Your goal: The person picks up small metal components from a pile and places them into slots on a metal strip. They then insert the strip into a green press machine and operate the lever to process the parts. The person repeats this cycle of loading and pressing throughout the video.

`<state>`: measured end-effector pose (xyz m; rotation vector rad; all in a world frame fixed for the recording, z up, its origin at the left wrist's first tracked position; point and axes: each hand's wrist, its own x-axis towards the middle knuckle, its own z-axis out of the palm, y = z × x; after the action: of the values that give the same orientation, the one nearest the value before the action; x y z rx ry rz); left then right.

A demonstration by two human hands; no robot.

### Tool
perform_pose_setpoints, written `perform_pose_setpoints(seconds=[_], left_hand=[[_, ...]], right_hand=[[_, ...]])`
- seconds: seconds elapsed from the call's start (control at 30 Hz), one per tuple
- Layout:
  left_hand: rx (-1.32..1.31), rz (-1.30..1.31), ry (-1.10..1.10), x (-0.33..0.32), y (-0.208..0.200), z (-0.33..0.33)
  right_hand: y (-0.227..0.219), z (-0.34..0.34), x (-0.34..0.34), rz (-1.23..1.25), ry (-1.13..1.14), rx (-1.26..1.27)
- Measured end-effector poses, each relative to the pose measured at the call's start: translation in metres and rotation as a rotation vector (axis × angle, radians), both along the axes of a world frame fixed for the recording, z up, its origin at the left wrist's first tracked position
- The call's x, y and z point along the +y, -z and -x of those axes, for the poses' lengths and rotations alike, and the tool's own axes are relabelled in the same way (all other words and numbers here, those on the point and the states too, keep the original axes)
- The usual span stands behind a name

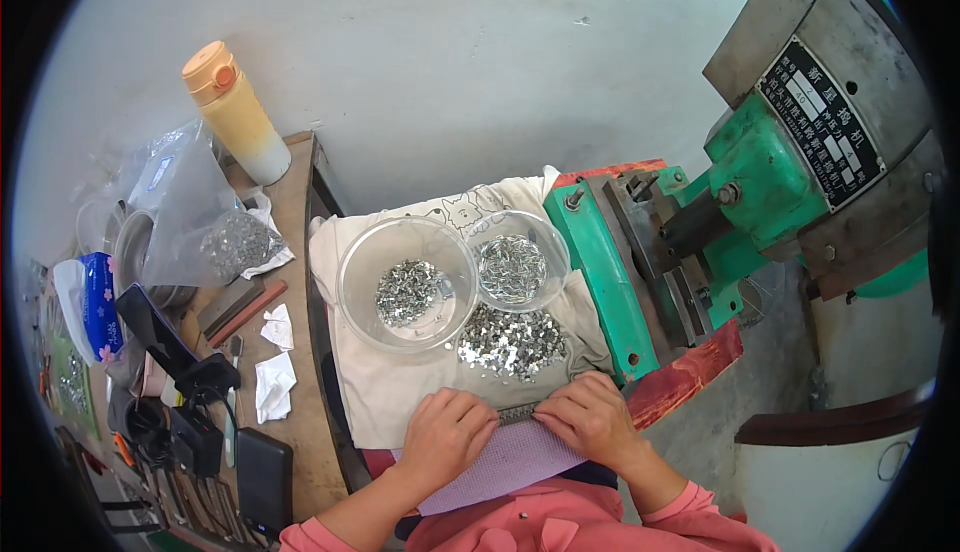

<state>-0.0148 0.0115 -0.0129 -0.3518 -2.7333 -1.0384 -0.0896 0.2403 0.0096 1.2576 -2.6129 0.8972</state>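
My left hand and my right hand are closed on the two ends of a short, dark metal strip with a ridged or slotted face. The strip lies level at the near edge of a cloth, just above a purple textured mat. Beyond the hands, a loose heap of small shiny metal pieces rests on the beige cloth. A large clear tub holds similar small pieces. Thin silvery pins fill a smaller clear tub beside it.
A green press machine stands at the right, its bed close to the cloth. On the left bench are a yellow bottle, a plastic bag of parts, a phone on a stand, a black power bank and tissues.
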Motion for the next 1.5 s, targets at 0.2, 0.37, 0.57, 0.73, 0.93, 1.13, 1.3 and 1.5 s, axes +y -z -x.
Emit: perform_pose_setpoints(seconds=[0.2, 0.37, 0.57, 0.73, 0.93, 1.13, 1.3, 1.5], left_hand=[[0.030, -0.003, 0.020, 0.001, -0.001, 0.000], [0.033, -0.006, 0.040, 0.002, 0.000, 0.000], [0.052, 0.016, 0.064, 0.000, -0.004, -0.002], [0.047, -0.025, 0.032, -0.001, -0.004, -0.003], [0.041, -0.027, 0.019, -0.005, -0.006, -0.003], [0.063, -0.068, 0.005, -0.007, -0.006, -0.004], [0.089, -0.094, -0.018, -0.009, -0.006, -0.004], [0.130, -0.110, -0.008, -0.010, -0.003, -0.003]], right_hand=[[0.003, -0.003, 0.000, 0.000, 0.016, 0.029], [-0.005, -0.001, 0.000, 0.038, 0.030, 0.029], [-0.039, 0.024, -0.011, 0.082, 0.168, 0.047], [-0.054, 0.079, -0.043, 0.130, 0.174, 0.065], [-0.037, 0.141, -0.080, 0.000, 0.121, -0.026], [-0.011, 0.165, -0.104, -0.212, 0.118, 0.010], [0.000, 0.170, -0.115, -0.308, 0.115, -0.019], [0.005, 0.172, -0.119, -0.311, 0.112, 0.024]])
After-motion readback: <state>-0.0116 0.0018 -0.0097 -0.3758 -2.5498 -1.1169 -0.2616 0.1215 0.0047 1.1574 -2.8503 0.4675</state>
